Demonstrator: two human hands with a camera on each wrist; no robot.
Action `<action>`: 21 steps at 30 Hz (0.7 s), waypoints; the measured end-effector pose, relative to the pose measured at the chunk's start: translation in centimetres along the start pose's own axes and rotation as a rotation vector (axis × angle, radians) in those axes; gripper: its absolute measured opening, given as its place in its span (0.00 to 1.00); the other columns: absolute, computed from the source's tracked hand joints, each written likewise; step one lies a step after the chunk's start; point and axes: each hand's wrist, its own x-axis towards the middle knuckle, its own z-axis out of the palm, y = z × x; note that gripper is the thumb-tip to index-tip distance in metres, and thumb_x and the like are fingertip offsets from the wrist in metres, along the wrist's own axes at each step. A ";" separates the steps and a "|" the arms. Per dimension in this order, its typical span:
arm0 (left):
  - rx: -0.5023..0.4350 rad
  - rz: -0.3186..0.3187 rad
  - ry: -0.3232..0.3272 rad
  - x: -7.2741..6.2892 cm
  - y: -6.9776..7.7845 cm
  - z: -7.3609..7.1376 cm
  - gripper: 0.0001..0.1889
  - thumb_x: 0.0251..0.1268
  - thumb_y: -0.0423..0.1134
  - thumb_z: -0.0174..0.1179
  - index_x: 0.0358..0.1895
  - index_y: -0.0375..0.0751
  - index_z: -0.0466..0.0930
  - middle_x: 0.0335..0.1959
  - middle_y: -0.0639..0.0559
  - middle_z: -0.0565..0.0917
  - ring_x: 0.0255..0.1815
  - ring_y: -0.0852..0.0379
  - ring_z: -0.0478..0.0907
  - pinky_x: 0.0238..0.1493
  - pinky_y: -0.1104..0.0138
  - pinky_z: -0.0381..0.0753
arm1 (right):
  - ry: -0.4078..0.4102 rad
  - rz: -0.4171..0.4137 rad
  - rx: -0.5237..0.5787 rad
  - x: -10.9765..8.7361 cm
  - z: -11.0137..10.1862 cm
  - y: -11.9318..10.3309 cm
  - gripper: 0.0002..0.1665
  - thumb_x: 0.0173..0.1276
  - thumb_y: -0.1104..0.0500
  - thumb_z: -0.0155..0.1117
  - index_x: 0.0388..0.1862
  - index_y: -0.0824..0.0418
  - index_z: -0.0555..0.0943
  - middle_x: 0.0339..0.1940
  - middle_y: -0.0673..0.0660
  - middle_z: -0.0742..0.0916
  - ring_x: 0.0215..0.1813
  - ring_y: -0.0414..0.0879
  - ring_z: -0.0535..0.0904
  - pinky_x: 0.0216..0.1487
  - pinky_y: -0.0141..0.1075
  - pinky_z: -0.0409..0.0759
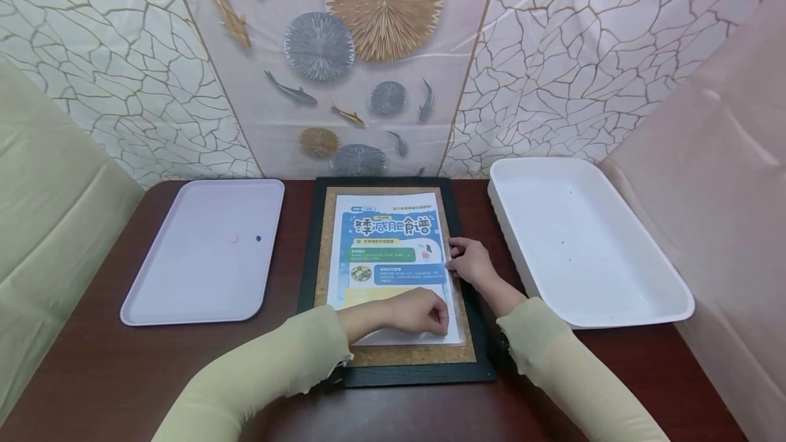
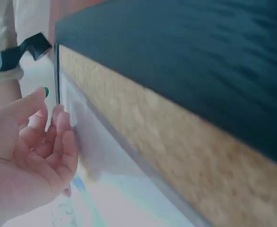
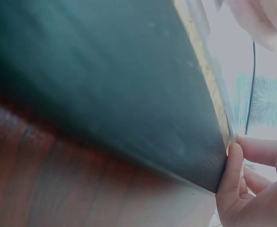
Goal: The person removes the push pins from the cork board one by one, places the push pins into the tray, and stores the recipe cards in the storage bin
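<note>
A printed poster (image 1: 393,241) with a clear glossy margin lies on a cork board (image 1: 405,356) in a black frame (image 1: 417,375). My left hand (image 1: 414,311) rests over the poster's lower right part, fingers curled. At its thumb tip, in the left wrist view, it pinches a small green piece (image 2: 46,92); the fingers mostly hide it and its kind cannot be told. Along the poster's right edge, about mid-height, my right hand (image 1: 471,261) touches the margin with spread fingertips. In the right wrist view its fingers (image 3: 233,165) meet the board's edge.
A pale flat tray (image 1: 202,258) lies left of the board, bearing a tiny pink piece (image 1: 235,239) and a dark blue one (image 1: 258,239). A deep white tray (image 1: 595,244) stands to the right. Fabric walls enclose the dark wooden table (image 1: 80,367).
</note>
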 end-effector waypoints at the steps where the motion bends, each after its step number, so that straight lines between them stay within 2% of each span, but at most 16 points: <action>1: -0.030 -0.006 0.021 -0.3 -0.1 -0.3 0.05 0.61 0.33 0.59 0.29 0.38 0.82 0.22 0.55 0.79 0.22 0.70 0.68 0.29 0.79 0.67 | -0.002 0.003 0.000 0.0 0.0 -0.1 0.32 0.62 0.71 0.59 0.66 0.66 0.67 0.45 0.63 0.77 0.43 0.51 0.76 0.35 0.33 0.80; 3: -0.081 -0.028 0.065 -0.9 -0.4 -1.0 0.04 0.61 0.32 0.59 0.30 0.37 0.81 0.24 0.53 0.81 0.23 0.69 0.70 0.29 0.78 0.69 | -0.004 0.011 0.005 0.0 0.0 -0.1 0.32 0.61 0.71 0.59 0.66 0.66 0.67 0.45 0.63 0.77 0.42 0.51 0.76 0.34 0.33 0.80; 9: -0.135 -0.139 0.244 -3.4 -1.5 -3.5 0.03 0.61 0.35 0.59 0.32 0.41 0.81 0.27 0.52 0.81 0.26 0.64 0.73 0.31 0.74 0.72 | -0.010 0.046 0.033 -0.1 -0.3 -0.2 0.30 0.62 0.70 0.59 0.64 0.66 0.68 0.44 0.63 0.77 0.42 0.51 0.77 0.37 0.35 0.81; 15: -0.228 -0.226 0.394 -6.4 -3.8 -5.7 0.06 0.62 0.36 0.59 0.36 0.38 0.81 0.30 0.46 0.82 0.29 0.60 0.76 0.31 0.71 0.74 | -0.011 0.079 0.076 -0.2 -0.4 -0.4 0.22 0.66 0.65 0.57 0.59 0.68 0.71 0.47 0.66 0.79 0.44 0.53 0.79 0.45 0.40 0.82; 17: -0.233 -0.269 0.444 -7.6 -4.7 -6.3 0.07 0.62 0.37 0.59 0.37 0.37 0.81 0.32 0.44 0.83 0.30 0.59 0.77 0.31 0.71 0.74 | -0.018 0.070 0.073 -0.3 -0.3 -0.4 0.21 0.66 0.65 0.56 0.58 0.69 0.71 0.48 0.67 0.79 0.44 0.53 0.79 0.44 0.41 0.82; 21: -0.231 -0.396 0.562 -9.9 -6.1 -7.7 0.10 0.62 0.39 0.59 0.40 0.37 0.82 0.35 0.44 0.84 0.36 0.55 0.80 0.36 0.68 0.76 | -0.028 0.044 0.053 -0.6 -0.2 -0.7 0.21 0.66 0.64 0.55 0.58 0.69 0.70 0.46 0.67 0.79 0.42 0.52 0.80 0.42 0.39 0.82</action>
